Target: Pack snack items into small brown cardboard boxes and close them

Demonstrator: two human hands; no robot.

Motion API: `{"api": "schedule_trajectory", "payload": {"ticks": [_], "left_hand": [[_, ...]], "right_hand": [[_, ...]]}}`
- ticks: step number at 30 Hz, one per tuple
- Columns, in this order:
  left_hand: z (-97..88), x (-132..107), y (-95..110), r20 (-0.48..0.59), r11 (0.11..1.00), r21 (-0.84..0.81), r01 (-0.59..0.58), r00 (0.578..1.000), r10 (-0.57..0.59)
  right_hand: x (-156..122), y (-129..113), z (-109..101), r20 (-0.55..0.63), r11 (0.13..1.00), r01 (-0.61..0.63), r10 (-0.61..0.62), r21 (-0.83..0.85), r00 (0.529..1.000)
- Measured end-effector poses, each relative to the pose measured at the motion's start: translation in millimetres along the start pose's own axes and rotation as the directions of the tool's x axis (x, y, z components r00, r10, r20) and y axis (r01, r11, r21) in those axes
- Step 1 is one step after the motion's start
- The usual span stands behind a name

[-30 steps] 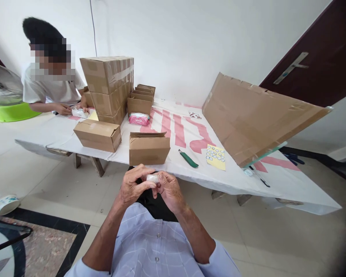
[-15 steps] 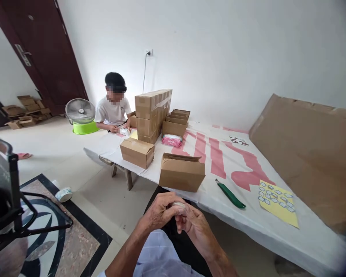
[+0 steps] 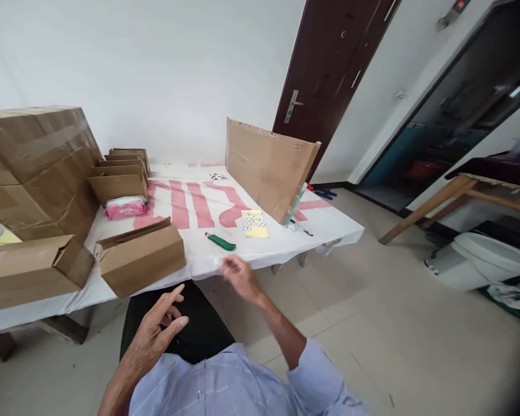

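Observation:
My left hand [image 3: 160, 323] hovers over my dark lap with its fingers spread, and it holds nothing. My right hand [image 3: 239, 275] is raised near the front edge of the low table [image 3: 286, 245] and is smeared by motion. A pale blur sits at its fingertips, and I cannot make out a grip. An open cardboard box [image 3: 141, 260] lies on the table just left of both hands. A green utility knife [image 3: 220, 241] rests on the white and red cloth beyond my right hand. Further back lies a yellow sticker sheet [image 3: 254, 223].
A second box [image 3: 30, 271] lies at the far left before a tall taped carton stack [image 3: 34, 162]. Empty open boxes [image 3: 119, 173] and a pink wipes pack [image 3: 125, 208] sit behind. A cardboard sheet [image 3: 268, 164] stands on the table's right. A white tub [image 3: 489, 263] stands on the floor at right.
My view has swung right, so the other person is out of sight. My hands, joined on a small white thing before, have parted. The left has opened and the right has swung toward the table.

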State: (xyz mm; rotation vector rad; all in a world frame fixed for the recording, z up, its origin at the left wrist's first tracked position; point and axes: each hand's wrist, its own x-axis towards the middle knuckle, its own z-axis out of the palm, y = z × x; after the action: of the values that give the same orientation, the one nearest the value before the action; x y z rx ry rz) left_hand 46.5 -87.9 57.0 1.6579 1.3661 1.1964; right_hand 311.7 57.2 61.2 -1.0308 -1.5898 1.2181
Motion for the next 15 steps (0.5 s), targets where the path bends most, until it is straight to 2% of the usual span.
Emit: {"api": "schedule_trajectory", "payload": {"ticks": [1,2,4,7,9,11,13,15], "left_hand": [[-0.2,-1,-4,-0.008,1.000,0.011,0.008,1.000,-0.008],[-1.5,-1,-9,-0.016,1.000,0.024,0.010,1.000,-0.010],[-5.3,-3,-19,-0.030,0.999,0.040,0.009,1.000,-0.008],[-9.1,-5,-31,-0.068,0.999,0.049,0.000,0.998,0.003],[-10.4,-6,-36,-0.114,0.998,0.063,0.004,0.993,0.003],[-13.3,-7,-39,-0.182,0.997,0.081,0.000,0.983,0.015],[-18.9,-6,-38,-0.262,0.995,0.102,-0.014,0.964,0.041],[-26.5,-6,-34,-0.344,0.992,0.126,-0.030,0.936,0.072]], "right_hand": [[16,1,-29,-0.155,0.986,0.027,-0.053,-0.164,0.986],[33,2,-58,-0.270,0.948,-0.012,-0.079,-0.318,0.960],[66,5,-112,-0.452,0.801,-0.224,-0.064,-0.555,0.890],[103,16,-170,-0.572,0.705,-0.390,-0.027,-0.592,0.820],[119,27,-190,-0.618,0.664,-0.466,0.006,-0.585,0.786],[129,37,-198,-0.643,0.624,-0.516,0.029,-0.586,0.765],[137,41,-198,-0.639,0.600,-0.530,0.041,-0.599,0.768],[143,40,-194,-0.600,0.593,-0.501,0.037,-0.631,0.799]]}}
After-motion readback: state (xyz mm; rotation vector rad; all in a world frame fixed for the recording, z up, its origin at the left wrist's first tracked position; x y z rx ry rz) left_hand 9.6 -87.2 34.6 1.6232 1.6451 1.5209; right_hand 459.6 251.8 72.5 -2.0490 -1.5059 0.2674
